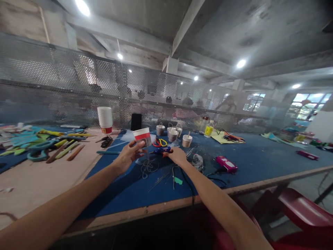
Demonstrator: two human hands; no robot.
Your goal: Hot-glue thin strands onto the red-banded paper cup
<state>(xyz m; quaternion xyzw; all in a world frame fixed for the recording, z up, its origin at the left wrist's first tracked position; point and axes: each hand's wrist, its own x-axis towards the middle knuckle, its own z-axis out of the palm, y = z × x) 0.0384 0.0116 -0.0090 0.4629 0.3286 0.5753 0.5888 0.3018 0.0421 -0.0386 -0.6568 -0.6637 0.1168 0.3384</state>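
My left hand (132, 154) is closed round a paper cup (142, 134), white and red above with a grey band lower down, held tilted over the blue table mat. Grey string (148, 167) lies in loose loops below the cup. In my right hand (177, 155) is a blue hot glue gun (161, 150), its nozzle pointing left toward the cup's lower part. Whether the nozzle touches the cup, I cannot tell. Just behind the glue gun lie scissors (159, 142) with red and yellow handles.
Several small cups (172, 134) stand behind the scissors. A stack of paper cups (105, 118) is at back left, near large blue-handled scissors (39, 151). A magenta box (226, 164) with a cord lies right of my right arm. A perforated metal screen (145, 86) closes the table's back.
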